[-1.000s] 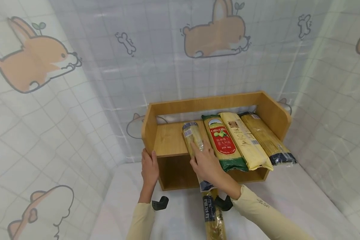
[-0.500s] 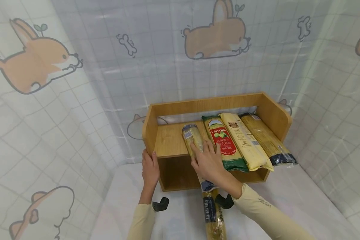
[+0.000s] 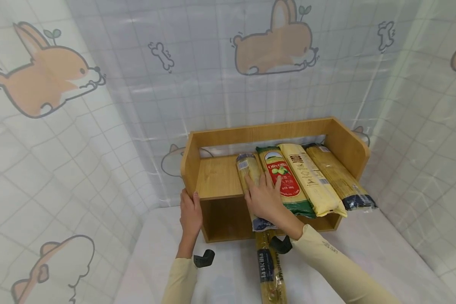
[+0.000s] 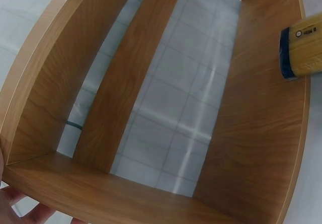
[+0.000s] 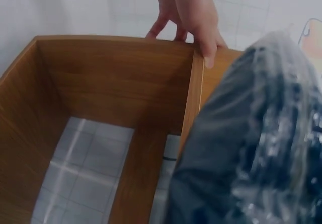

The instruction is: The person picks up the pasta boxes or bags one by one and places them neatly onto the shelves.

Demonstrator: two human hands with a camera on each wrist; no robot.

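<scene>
My left hand grips the left end of a wooden shelf, its thumb on the front edge, as the right wrist view shows too. My right hand lies over a clear packet of spaghetti with dark blue ends, thumb side at its left edge and fingers toward its right. The packet lies on the upper board, its near end jutting past the front edge. In the right wrist view that blue end fills the foreground. One of my right fingertips touches the green-ended Olivoila spaghetti packet alongside.
A cream packet and another blue-ended spaghetti packet lie further right, overhanging the front. Another spaghetti packet lies on the white table before the shelf. Below the board is an open compartment. Patterned sheeting surrounds the back and sides.
The spaghetti packet under my right hand has slid back and a little right, closer to the Olivoila packet. My right hand has shifted with it. My left hand stays on the shelf.
</scene>
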